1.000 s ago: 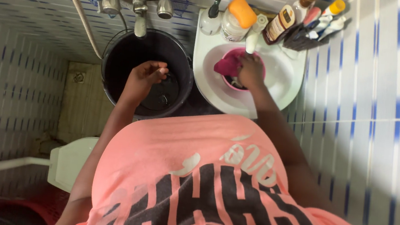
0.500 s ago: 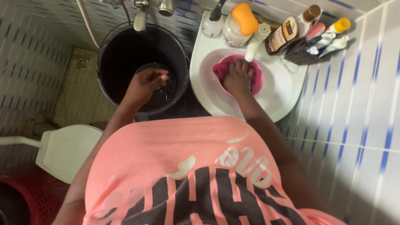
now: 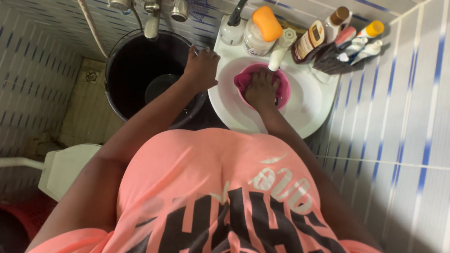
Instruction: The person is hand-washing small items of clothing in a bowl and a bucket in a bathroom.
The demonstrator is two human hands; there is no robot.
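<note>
The right hand (image 3: 261, 89) sits in the upper middle of the frame, palm down inside a pink bowl (image 3: 283, 91) that stands in the white washbasin (image 3: 315, 105). Its fingers are curled together and pressed onto a magenta cloth (image 3: 243, 80), which bulges out toward the bowl's left rim. The cloth lies directly under and just left of this hand, so the right hand is the nearer of the 2.

The left hand (image 3: 201, 68) is just left of the basin, at the gap between the basin's left edge and the rim of the black bucket (image 3: 124, 86). Its fingers point toward the top of the frame, loosely together; whether it grips the edge or only rests there I cannot tell. Inside the bucket floats a small dark scoop (image 3: 160, 86), below and left of that hand.

Room is tight: a white spout (image 3: 277, 52) stands just above the bowl, bottles (image 3: 261, 31) crowd the basin's back ledge at the top, and the wall tap (image 3: 152, 9) hangs over the bucket. A tiled wall closes the right side. Open space lies mainly at the basin's right half.
</note>
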